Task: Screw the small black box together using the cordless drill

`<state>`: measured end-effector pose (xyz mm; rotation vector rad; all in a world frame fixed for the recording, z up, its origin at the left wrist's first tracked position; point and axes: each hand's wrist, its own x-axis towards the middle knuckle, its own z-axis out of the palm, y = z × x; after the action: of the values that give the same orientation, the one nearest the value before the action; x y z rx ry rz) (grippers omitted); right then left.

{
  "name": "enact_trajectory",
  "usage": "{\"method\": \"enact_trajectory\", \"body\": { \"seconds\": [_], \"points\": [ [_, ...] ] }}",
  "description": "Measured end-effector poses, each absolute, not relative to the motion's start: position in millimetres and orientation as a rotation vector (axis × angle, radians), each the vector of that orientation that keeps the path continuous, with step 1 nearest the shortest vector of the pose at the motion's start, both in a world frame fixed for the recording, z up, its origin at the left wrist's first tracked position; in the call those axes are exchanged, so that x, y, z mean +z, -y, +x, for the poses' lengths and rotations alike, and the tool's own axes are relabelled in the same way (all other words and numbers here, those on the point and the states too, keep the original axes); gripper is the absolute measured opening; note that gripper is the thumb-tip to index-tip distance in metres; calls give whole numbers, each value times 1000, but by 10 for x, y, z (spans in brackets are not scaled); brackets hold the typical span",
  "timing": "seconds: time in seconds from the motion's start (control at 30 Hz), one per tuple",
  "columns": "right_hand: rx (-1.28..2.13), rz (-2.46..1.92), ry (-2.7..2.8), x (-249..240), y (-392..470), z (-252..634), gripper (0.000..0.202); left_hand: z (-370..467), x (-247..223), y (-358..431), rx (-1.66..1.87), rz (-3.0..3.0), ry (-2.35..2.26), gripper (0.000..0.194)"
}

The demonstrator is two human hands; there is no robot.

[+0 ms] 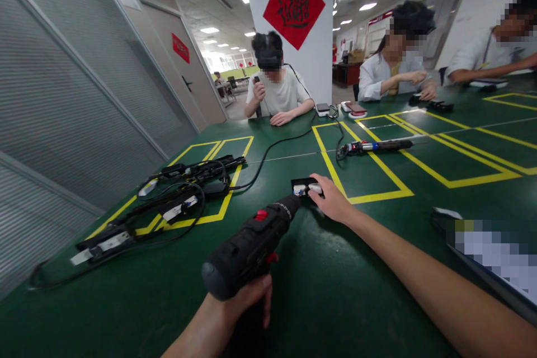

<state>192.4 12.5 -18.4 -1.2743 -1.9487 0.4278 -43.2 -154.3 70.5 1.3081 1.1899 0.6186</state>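
Observation:
A black cordless drill (251, 238) with red switches is gripped by its handle in my left hand (248, 295). The drill's front end points forward at a small black part with white pieces (299, 187); whether its tip touches the part cannot be seen. My right hand (330, 199) has its thumb and fingers closed around the right end of that part, against the green table (293, 302). The drill hides some of the part's near side.
Black strips with cables and white pieces (180, 208) lie in a heap at left. A screwdriver-like tool with a cord (380, 146) lies at right, and a dark-edged device (495, 257) is nearer. Several co-workers sit across, including a person in white (277, 86). Yellow tape (381, 197) marks the table.

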Motion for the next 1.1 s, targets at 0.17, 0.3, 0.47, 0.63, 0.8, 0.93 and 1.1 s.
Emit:
{"method": "enact_trajectory", "body": {
  "seconds": [0.17, 0.3, 0.47, 0.63, 0.8, 0.93, 1.1],
  "points": [
    [438, -1280, 1945, -174, -129, 1927, 44, -439, 692, 1544, 582, 1296, -1196, 35],
    [438, -1285, 1945, -183, -138, 1924, 44, -451, 672, 1561, 576, 1307, -1221, 37],
    [427, -1289, 1944, -194, -145, 1923, 44, -462, 687, 1555, 554, 1317, -1228, 40],
    [421, -1287, 1948, -201, -152, 1926, 44, -448, 705, 1539, 561, 1345, -1220, 37],
    [407, -1278, 1939, -212, -156, 1927, 46, -462, 659, 1558, 607, 1313, -1205, 40],
    [414, -1265, 1942, -208, -148, 1930, 47, -452, 672, 1558, 598, 1326, -1209, 39],
    [418, -1275, 1945, -203, -144, 1931, 48, -436, 704, 1550, 587, 1340, -1223, 34]
  ]
}}
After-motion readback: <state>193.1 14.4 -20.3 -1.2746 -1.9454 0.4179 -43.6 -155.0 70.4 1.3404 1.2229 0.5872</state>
